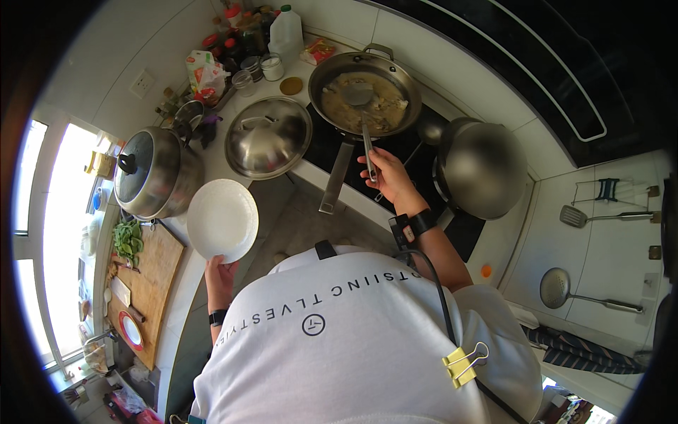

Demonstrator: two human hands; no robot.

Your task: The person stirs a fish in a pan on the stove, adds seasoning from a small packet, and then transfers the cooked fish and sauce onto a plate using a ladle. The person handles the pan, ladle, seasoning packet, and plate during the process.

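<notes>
My right hand (389, 174) grips the handle of a metal ladle or turner (358, 94), whose head rests in the brownish liquid food (389, 108) of a steel frying pan (312, 87). That pan sits on the black cooktop (323, 132), its long handle pointing towards me. With my left hand (220, 275) I hold a white round plate (223, 220) by its near rim, left of the pan and over the counter's edge. The plate's inner face shows no food. Between plate and pan lies a domed steel lid (269, 139) on the counter.
A large lidded steel pot (180, 180) stands at the left. Below it, a wooden cutting board (161, 275) bears green leaves (127, 241) and a red-rimmed plate (131, 329). A dark wok with a steel cover (484, 169) occupies the right. Jars (271, 67) and a plastic jug (286, 34) stand behind.
</notes>
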